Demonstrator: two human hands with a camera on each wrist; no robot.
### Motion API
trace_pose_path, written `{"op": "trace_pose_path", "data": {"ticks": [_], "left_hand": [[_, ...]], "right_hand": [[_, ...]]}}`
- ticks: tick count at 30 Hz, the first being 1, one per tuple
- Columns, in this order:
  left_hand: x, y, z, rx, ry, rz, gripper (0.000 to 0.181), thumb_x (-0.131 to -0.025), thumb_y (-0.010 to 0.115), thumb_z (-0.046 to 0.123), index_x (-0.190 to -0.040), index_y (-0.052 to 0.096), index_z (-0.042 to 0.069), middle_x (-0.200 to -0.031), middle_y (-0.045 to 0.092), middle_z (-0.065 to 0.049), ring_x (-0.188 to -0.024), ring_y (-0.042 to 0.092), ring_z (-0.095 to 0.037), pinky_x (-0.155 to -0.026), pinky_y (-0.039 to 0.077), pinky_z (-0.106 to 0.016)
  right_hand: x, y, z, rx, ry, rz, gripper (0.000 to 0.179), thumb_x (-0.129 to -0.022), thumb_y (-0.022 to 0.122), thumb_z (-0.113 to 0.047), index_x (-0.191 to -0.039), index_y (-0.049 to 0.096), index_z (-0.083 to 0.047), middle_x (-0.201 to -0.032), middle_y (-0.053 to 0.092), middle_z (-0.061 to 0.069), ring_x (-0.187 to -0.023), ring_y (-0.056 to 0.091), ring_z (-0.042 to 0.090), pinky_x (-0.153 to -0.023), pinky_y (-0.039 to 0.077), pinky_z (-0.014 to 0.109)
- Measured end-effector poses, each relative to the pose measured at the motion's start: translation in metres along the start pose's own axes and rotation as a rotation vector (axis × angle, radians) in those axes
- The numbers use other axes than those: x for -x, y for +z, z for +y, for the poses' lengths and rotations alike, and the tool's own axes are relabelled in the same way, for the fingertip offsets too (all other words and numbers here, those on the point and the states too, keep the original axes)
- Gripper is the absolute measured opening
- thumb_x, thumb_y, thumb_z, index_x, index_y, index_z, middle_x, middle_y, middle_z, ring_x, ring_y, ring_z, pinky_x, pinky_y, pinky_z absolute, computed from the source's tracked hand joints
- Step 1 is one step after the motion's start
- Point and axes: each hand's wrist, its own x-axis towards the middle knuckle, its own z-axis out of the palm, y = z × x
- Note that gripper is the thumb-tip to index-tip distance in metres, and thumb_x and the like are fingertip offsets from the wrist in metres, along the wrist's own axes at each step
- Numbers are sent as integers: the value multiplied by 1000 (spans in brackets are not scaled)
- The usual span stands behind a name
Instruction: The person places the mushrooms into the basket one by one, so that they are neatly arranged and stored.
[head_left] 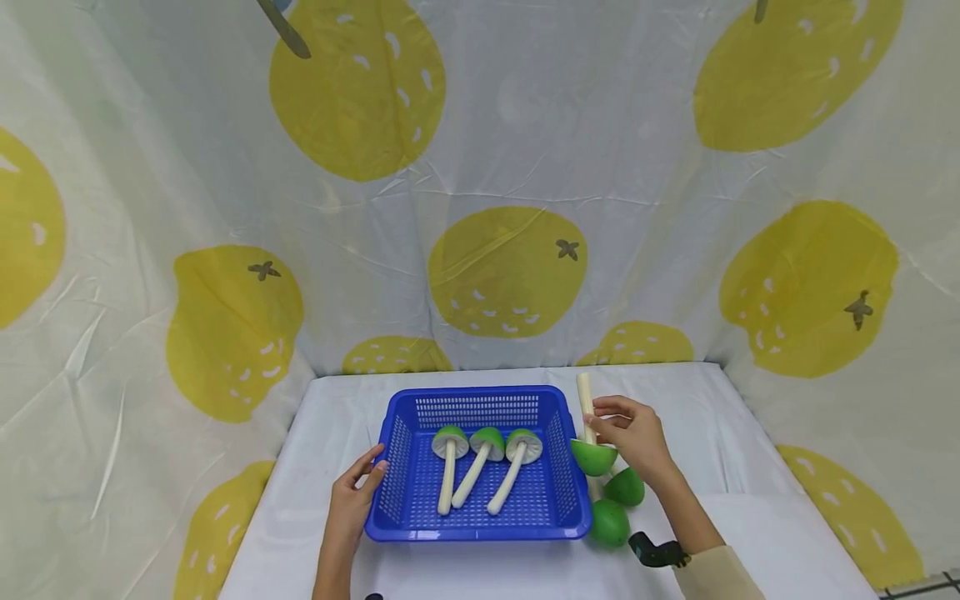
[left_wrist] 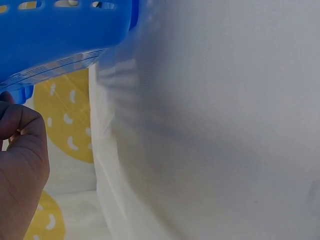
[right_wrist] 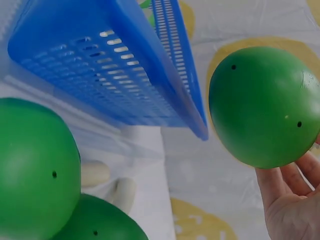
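Note:
A blue plastic basket (head_left: 480, 533) stands on the white table, with three green-capped toy mushrooms (head_left: 487, 446) lying side by side in it. My left hand (head_left: 352, 500) grips the basket's left rim between thumb and fingers; its fingers are curled in the left wrist view. Just beyond the basket's right rim, my right hand (head_left: 633, 433) pinches another toy mushroom (head_left: 594, 458) by its white stem, cap down and stem up. Below that hand lie two more green mushrooms (head_left: 611, 523), their stems partly hidden behind the held cap and the basket.
White cloth (head_left: 405, 575) covers the table. A curtain (head_left: 510, 175) printed with yellow lemons hangs at the back and on both sides. A black strap with a dark device (head_left: 656, 552) sits on the right wrist.

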Motion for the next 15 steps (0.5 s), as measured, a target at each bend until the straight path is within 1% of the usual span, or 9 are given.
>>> {"op": "trace_pose_path", "data": {"ticks": [4,8,12,15], "left_hand": [[0,0,0,-9,-4,11,54,-94,71,50,-142,64,27,-125,55,-8,-110,48,-22,-82,44,-24],[-1,0,-1,-9,-2,16,54,-94,71,50,-142,64,27,-126,55,-8,-109,49,-22,-81,45,-24],[-2,1,-2,0,1,7,55,-94,72,51,-142,64,27,-124,55,-9,-106,50,-21,-79,46,-23],[-1,1,-2,-1,2,10,55,-93,72,51,-141,65,27,-123,55,-8,-104,51,-21,-78,46,-24]], "right_hand": [[-2,12,-3,-16,19,-5,44,-90,82,-26,-126,69,-4,-118,70,19,-90,74,19,-71,62,32],[-3,25,-8,-37,14,-25,42,-91,81,-25,-125,69,-4,-116,70,20,-87,74,18,-70,62,32],[-2,36,-12,-68,9,-42,40,-90,82,-24,-122,70,-3,-114,71,20,-85,73,20,-68,62,32],[-1,43,-15,-98,2,-60,39,-90,82,-22,-121,70,-2,-113,71,20,-86,73,20,-69,62,34]]}}
